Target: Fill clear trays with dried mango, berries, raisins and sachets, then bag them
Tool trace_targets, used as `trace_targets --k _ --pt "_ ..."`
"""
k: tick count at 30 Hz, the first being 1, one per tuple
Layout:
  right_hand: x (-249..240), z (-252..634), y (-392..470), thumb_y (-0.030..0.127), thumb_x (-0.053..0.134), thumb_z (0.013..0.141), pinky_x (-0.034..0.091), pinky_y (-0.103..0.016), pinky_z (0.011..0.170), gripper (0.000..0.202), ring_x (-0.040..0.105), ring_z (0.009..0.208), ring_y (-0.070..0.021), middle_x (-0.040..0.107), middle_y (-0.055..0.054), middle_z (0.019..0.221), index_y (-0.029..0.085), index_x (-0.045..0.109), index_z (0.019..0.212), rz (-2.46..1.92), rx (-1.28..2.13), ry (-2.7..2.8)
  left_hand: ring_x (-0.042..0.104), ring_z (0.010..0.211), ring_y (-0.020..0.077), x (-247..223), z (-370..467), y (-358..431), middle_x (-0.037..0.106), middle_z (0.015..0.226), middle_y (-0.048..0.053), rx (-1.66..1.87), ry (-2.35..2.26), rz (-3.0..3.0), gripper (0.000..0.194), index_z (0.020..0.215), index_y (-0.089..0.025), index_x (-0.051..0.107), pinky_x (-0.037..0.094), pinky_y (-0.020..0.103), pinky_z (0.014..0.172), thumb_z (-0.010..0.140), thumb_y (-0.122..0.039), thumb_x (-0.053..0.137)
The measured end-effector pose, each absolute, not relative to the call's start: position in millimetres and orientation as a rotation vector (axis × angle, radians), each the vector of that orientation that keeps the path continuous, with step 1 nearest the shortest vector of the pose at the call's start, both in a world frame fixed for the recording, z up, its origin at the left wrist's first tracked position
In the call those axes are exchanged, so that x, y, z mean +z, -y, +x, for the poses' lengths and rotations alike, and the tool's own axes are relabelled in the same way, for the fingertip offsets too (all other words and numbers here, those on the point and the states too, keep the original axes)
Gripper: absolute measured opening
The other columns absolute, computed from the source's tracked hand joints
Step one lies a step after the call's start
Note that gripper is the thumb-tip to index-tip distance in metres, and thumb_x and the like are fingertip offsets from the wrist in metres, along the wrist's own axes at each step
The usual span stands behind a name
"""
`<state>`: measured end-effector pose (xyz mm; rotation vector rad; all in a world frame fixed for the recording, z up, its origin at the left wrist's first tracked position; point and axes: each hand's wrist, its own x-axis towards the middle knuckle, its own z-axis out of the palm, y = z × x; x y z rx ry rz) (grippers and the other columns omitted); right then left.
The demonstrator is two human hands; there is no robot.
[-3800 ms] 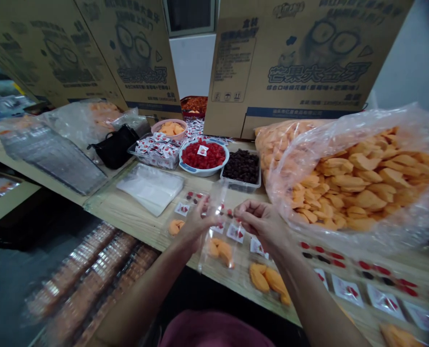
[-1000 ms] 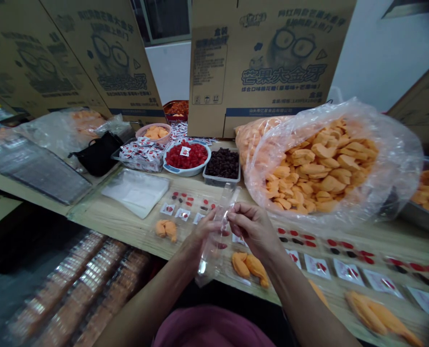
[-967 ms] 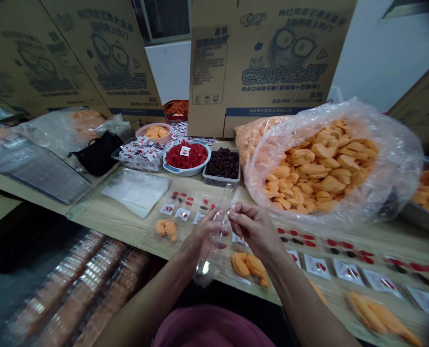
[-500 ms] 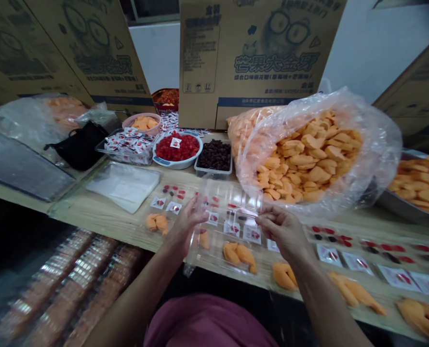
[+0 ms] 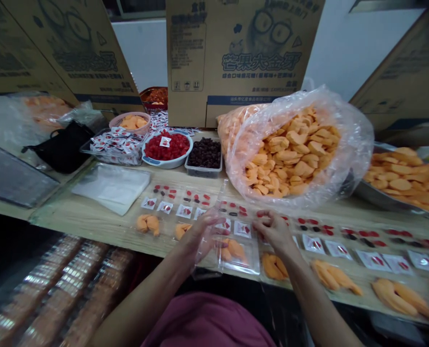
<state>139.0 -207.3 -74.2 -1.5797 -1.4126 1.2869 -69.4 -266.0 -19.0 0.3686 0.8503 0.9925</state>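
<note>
While the left hand [image 5: 206,234] rests loosely spread fingers against the clear lid [image 5: 207,261], the right [image 5: 269,225] bends its own near the filled tray [image 5: 253,258] on the counter [image 5: 106,225]; whether they pinch anything, I cannot tell. Orange pieces [image 5: 233,250] lie in the tray, a sachet [image 5: 243,229] behind them.

Along the back edge of the worktop [image 5: 115,224] stand a left cardboard box [image 5: 70,53] and a middle cardboard box [image 5: 239,62], each printed with a cartoon in glasses and a blue band. A third box [image 5: 406,82] leans in shadow at right. Between the first two show a pale wall [image 5: 144,53] and a dark window [image 5: 140,6]. A black pouch [image 5: 64,147] lies toward the worktop's left end.
</note>
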Motion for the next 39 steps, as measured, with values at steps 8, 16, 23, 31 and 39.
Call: trace_targets --k 8,16,23,31,39 --pt "-48.6 120.5 215.4 0.039 0.061 0.068 0.038 -0.027 0.053 0.022 0.05 0.055 -0.0141 0.059 -0.003 0.071 0.019 0.053 0.074 -1.56 0.759 1.704 0.054 0.084 0.018 -23.1 -54.7 261.4 0.05 0.122 0.012 0.947 -1.069 0.435 0.081 0.136 -0.023 0.04 0.045 0.028 0.065 0.062 -0.042 0.067" --pt "10.5 127.2 237.4 0.045 0.074 0.067 0.033 -0.019 0.043 0.033 0.044 0.046 -0.0083 0.056 0.002 0.058 0.017 0.056 0.069 -1.205 1.365 1.337 0.054 0.096 0.0187 -12.5 -23.0 268.8 0.053 0.125 0.01 1.04 -1.261 0.889 0.1 0.139 -0.022 0.036 0.045 0.026 0.074 0.051 -0.027 0.083" --pt "-27.0 207.2 228.0 0.059 0.073 0.06 0.023 -0.02 0.039 0.048 0.033 0.039 -0.0064 0.044 0.004 0.043 0.017 0.051 0.052 -1.449 1.275 1.247 0.05 0.052 0.0108 -33.1 -15.6 261.2 0.052 0.058 -0.005 1.091 -1.153 0.956 0.049 0.113 -0.013 0.052 0.042 0.024 0.056 0.066 -0.022 0.064" --pt "-58.6 242.2 226.2 0.058 0.068 0.059 0.024 -0.022 0.042 0.043 0.036 0.041 -0.009 0.046 0.004 0.045 0.019 0.05 0.061 -1.582 1.308 1.236 0.014 0.142 0.0342 -48.2 -8.7 284.7 0.029 0.15 0.016 0.655 -1.09 2.1 0.068 0.135 -0.019 0.043 0.008 0.055 0.113 0.074 -0.038 0.067" --pt "-77.6 249.4 216.2 0.046 0.057 0.069 0.038 -0.029 0.053 0.034 0.05 0.052 -0.0175 0.053 0.001 0.054 0.016 0.056 0.085 -1.75 0.934 1.614 0.005 0.143 0.0357 -72.8 13.1 291.5 0.017 0.154 0.017 0.284 -0.985 2.468 0.074 0.143 -0.02 0.031 0.003 0.061 0.11 0.08 -0.051 0.057"
